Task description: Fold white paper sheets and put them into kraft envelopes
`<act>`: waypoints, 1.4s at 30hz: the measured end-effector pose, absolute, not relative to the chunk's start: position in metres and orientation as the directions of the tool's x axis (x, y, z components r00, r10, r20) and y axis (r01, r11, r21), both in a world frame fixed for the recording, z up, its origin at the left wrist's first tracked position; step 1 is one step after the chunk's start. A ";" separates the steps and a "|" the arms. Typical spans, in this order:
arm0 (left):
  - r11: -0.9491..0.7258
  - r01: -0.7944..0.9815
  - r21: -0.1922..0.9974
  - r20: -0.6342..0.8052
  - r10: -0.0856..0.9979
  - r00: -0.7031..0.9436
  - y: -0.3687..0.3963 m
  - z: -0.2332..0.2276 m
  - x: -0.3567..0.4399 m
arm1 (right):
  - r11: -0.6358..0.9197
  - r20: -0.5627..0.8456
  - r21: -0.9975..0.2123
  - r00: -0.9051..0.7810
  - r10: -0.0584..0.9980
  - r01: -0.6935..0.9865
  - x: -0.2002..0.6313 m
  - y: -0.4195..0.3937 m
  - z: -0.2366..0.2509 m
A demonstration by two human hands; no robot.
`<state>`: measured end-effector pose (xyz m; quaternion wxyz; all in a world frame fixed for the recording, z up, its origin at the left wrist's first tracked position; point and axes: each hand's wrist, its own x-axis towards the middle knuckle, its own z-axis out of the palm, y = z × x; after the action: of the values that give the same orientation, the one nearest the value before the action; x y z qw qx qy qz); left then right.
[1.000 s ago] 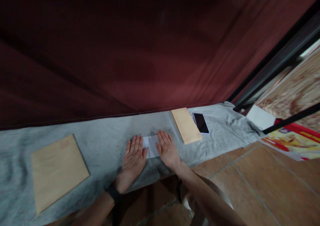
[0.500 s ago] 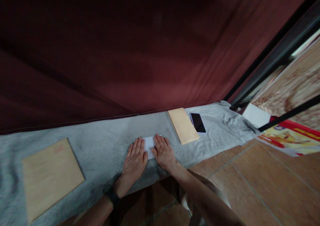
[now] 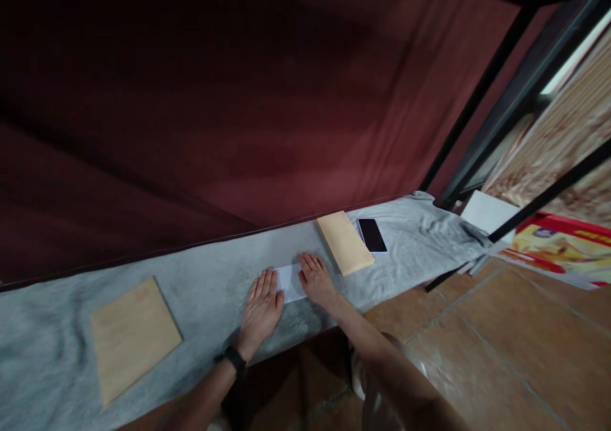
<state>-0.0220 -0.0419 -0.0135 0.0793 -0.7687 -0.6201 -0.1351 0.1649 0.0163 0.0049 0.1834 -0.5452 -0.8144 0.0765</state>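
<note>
Both hands, left hand [image 3: 261, 305] and right hand [image 3: 316, 279], are lying spread flat, pressing the folded white paper [image 3: 290, 282] between them against the grey-clothed desk [image 3: 210, 284], apparently holding it flat.

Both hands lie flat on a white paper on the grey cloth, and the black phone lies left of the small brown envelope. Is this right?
Not quite. In the head view the phone lies right of the small envelope, not left. The rest holds: the left hand and right hand lie flat on the white paper on the grey cloth.
</note>
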 end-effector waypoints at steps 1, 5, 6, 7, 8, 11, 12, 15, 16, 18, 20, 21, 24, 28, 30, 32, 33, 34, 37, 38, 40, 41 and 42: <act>-0.218 0.975 0.046 0.302 0.933 0.195 -0.042 -0.013 -0.022 | 0.425 0.208 -0.332 -0.374 0.904 0.842 0.163 0.020 0.008; -0.227 0.971 0.077 0.292 0.936 0.195 -0.042 -0.008 -0.023 | 0.446 0.152 -0.346 -0.419 0.895 0.826 0.158 0.030 0.018; -0.230 0.969 0.090 0.292 0.936 0.196 -0.042 -0.007 -0.023 | 0.432 0.133 -0.348 -0.412 0.901 0.832 0.158 0.031 0.020; -0.233 0.967 0.105 0.291 0.937 0.194 -0.042 -0.006 -0.023 | 0.417 0.115 -0.350 -0.404 0.908 0.839 0.158 0.033 0.022; -0.232 0.965 0.122 0.291 0.938 0.189 -0.042 -0.005 -0.024 | 0.406 0.097 -0.353 -0.398 0.912 0.843 0.158 0.035 0.024; -0.209 0.959 0.192 0.295 0.944 0.147 -0.043 -0.007 -0.025 | 0.386 0.070 -0.368 -0.389 0.919 0.846 0.157 0.039 0.027; -0.201 0.954 0.224 0.299 0.945 0.129 -0.043 -0.008 -0.026 | 0.383 0.069 -0.374 -0.386 0.920 0.845 0.157 0.041 0.029; -0.178 0.916 0.359 0.342 0.939 0.048 -0.043 -0.009 -0.029 | 0.393 0.074 -0.405 -0.399 0.914 0.826 0.156 0.045 0.037; -0.168 0.894 0.415 0.364 0.931 0.005 -0.043 -0.007 -0.030 | 0.399 0.078 -0.413 -0.405 0.911 0.818 0.156 0.046 0.041; -0.143 0.836 0.529 0.406 0.908 -0.101 -0.042 0.001 -0.031 | 0.425 0.126 -0.445 -0.415 0.901 0.788 0.158 0.046 0.051; -0.141 0.760 0.635 0.440 0.874 -0.205 -0.041 0.015 -0.033 | 0.483 0.258 -0.497 -0.409 0.876 0.721 0.160 0.044 0.063; -0.151 0.721 0.676 0.455 0.855 -0.248 -0.040 0.024 -0.034 | 0.526 0.347 -0.520 -0.396 0.850 0.672 0.160 0.041 0.068; -0.227 0.679 0.698 0.522 0.811 -0.265 -0.038 0.048 -0.040 | 0.652 0.530 -0.505 -0.393 0.751 0.565 0.163 0.030 0.075; -0.305 0.820 0.484 0.536 0.844 -0.003 -0.039 0.058 -0.054 | 0.714 0.481 -0.438 -0.529 0.699 0.546 0.169 0.015 0.066; -0.331 0.851 0.408 0.418 0.896 0.148 -0.043 0.053 -0.058 | 0.727 0.394 -0.407 -0.612 0.686 0.553 0.176 0.009 0.058; -0.388 0.843 0.372 0.280 0.913 0.297 -0.049 0.046 -0.058 | 0.736 0.306 -0.380 -0.674 0.672 0.560 0.185 0.004 0.052; -0.420 0.832 0.363 0.223 0.906 0.360 -0.053 0.044 -0.057 | 0.739 0.256 -0.386 -0.705 0.661 0.553 0.190 0.002 0.049; -0.448 0.821 0.355 0.181 0.894 0.410 -0.057 0.042 -0.056 | 0.735 0.208 -0.405 -0.729 0.653 0.543 0.195 0.001 0.048; -0.491 0.796 0.354 0.108 0.867 0.487 -0.064 0.042 -0.054 | 0.678 0.099 -0.495 -0.740 0.665 0.544 0.201 -0.001 0.046; -0.491 0.791 0.366 0.092 0.865 0.494 -0.065 0.042 -0.055 | 0.645 0.089 -0.518 -0.715 0.694 0.562 0.200 0.000 0.046; -0.485 0.786 0.384 0.079 0.865 0.495 -0.063 0.041 -0.056 | 0.583 0.123 -0.550 -0.633 0.765 0.598 0.192 0.002 0.045; -0.482 0.790 0.379 0.092 0.869 0.486 -0.062 0.039 -0.056 | 0.565 0.159 -0.564 -0.592 0.790 0.603 0.186 0.003 0.043; -0.475 0.804 0.358 0.118 0.877 0.466 -0.060 0.034 -0.055 | 0.561 0.201 -0.573 -0.561 0.803 0.597 0.178 0.003 0.040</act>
<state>-0.0554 -0.0602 0.0344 -0.1269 -0.8468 -0.4961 -0.1438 0.1780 0.0028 0.0405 0.2267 -0.4100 -0.8539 0.2267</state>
